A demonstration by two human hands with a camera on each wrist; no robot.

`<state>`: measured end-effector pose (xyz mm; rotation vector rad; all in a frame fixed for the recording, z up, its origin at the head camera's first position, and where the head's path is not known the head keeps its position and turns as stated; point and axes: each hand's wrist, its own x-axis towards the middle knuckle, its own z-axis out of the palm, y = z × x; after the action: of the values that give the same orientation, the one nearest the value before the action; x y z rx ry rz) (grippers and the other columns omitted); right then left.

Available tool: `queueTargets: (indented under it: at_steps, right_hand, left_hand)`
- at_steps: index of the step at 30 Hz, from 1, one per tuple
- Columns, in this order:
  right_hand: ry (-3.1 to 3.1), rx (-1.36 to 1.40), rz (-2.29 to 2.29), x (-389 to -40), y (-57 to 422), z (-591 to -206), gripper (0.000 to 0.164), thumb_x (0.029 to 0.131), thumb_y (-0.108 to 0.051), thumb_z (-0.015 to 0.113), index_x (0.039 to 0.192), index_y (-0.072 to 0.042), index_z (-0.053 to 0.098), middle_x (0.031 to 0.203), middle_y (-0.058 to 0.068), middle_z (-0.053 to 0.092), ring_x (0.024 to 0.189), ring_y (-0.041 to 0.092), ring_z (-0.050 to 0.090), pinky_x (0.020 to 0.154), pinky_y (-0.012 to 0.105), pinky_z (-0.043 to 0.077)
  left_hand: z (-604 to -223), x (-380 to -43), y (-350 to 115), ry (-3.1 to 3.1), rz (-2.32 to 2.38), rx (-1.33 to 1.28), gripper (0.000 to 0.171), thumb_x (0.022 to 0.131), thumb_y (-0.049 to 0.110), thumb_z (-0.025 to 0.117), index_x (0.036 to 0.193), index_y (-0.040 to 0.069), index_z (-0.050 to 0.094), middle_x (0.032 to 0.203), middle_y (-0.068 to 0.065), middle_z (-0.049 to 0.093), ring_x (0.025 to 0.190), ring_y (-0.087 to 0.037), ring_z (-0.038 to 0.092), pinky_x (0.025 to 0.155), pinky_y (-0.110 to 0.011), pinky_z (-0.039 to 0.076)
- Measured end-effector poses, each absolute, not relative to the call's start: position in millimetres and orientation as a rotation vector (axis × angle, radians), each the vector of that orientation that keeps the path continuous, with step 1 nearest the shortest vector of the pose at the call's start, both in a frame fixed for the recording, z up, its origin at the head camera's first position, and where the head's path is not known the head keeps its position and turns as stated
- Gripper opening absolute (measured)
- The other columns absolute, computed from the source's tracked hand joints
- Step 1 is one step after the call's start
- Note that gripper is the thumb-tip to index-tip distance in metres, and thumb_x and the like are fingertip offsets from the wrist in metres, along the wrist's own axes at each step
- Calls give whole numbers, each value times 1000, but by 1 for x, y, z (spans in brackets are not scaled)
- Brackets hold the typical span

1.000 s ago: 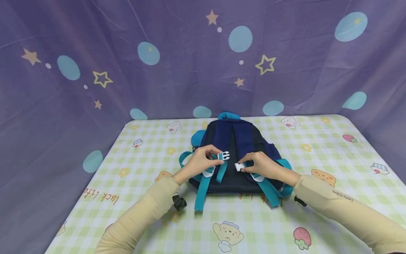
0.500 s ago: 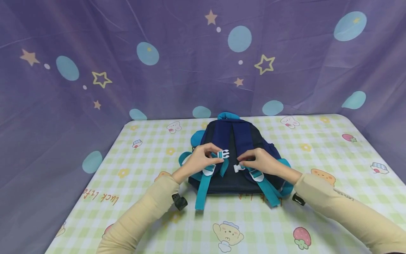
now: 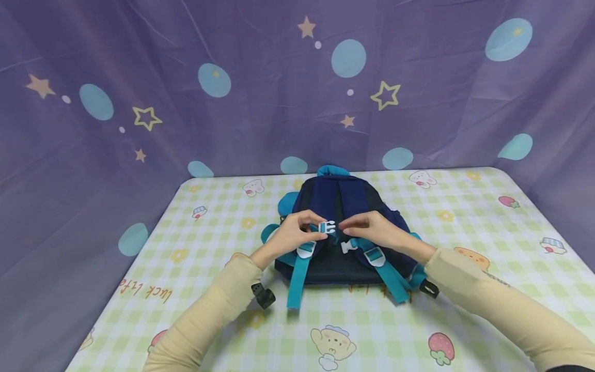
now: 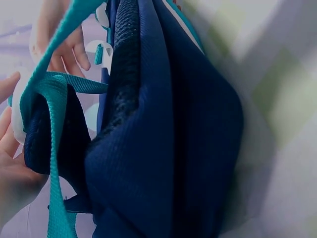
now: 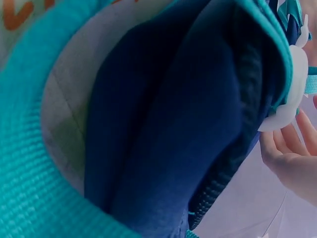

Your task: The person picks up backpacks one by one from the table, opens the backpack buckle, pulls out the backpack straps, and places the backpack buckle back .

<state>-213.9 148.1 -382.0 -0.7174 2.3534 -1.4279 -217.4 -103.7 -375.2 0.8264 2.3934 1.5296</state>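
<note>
A dark blue backpack (image 3: 332,266) lies back-side up on the table. Just over its middle, my left hand (image 3: 292,235) pinches the white pronged half of a side-release buckle (image 3: 327,227), prongs pointing right. My right hand (image 3: 378,230) is opposite, its fingers extended toward the prongs with a small gap visible. The white socket half (image 3: 347,247) rests on the backpack below the right fingertips, unheld, on a teal strap. White strap adjusters (image 3: 306,250) sit on both shoulder straps. In the left wrist view, the backpack's side (image 4: 143,144) fills the middle.
Two teal webbing tails (image 3: 297,284) hang toward the table's near side. A checked cloth (image 3: 223,310) with cartoon prints covers the table. Behind it hangs a purple curtain (image 3: 279,103) with stars. A teal strap loop (image 5: 29,148) crosses close to the right wrist camera.
My right hand has let go of the socket half and moved up and left toward the pronged half. My left hand keeps its pinch and has barely moved.
</note>
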Motion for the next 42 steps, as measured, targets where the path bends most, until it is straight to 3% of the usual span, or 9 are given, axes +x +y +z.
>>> queueTargets:
  at_steps: [10, 17, 21, 27, 35, 42]
  right_hand:
    - [2297, -719, -1377, -214, 144, -385, 39, 101, -18, 57, 132, 5, 57, 128, 21, 61, 111, 31, 61, 91, 42, 52]
    - [2356, -713, -1405, -214, 141, -386, 28, 99, -14, 59, 117, 6, 66, 107, 13, 68, 89, 22, 63, 76, 33, 52]
    - [2356, -687, -1437, -214, 141, -385, 22, 98, -13, 60, 110, 4, 68, 99, 8, 68, 84, 20, 61, 73, 32, 50]
    - [2361, -683, -1489, -212, 139, -382, 19, 97, -12, 61, 104, 3, 69, 94, 6, 68, 82, 20, 60, 73, 33, 50]
    - [2396, -658, -1492, -214, 139, -383, 20, 97, -15, 62, 105, 2, 71, 99, 8, 70, 89, 19, 64, 78, 35, 52]
    - [2423, -650, -1487, -214, 139, -382, 20, 96, -14, 64, 103, 3, 73, 97, 8, 71, 85, 17, 64, 75, 32, 52]
  left_hand:
    - [-375, -216, -105, 2371, 1527, 847, 27, 89, 6, 70, 115, -1, 66, 113, -17, 68, 76, -15, 57, 68, -27, 48]
    - [-376, -216, -106, 2379, 1529, 864, 27, 89, 6, 70, 115, -1, 66, 113, -17, 67, 80, -16, 60, 71, -29, 51]
    - [-377, -215, -106, 2379, 1534, 861, 28, 90, 6, 71, 117, -1, 66, 113, -16, 67, 81, -17, 61, 72, -30, 53]
    - [-378, -215, -108, 2387, 1548, 845, 29, 90, 7, 70, 119, -1, 66, 112, -15, 66, 83, -20, 62, 73, -31, 54]
    - [-379, -216, -109, 2408, 1595, 891, 29, 90, 3, 70, 118, -4, 67, 114, -14, 60, 101, -29, 62, 80, -32, 52]
    - [-380, -215, -108, 2417, 1590, 862, 32, 89, 9, 72, 119, 0, 69, 112, -12, 65, 92, -25, 64, 75, -33, 55]
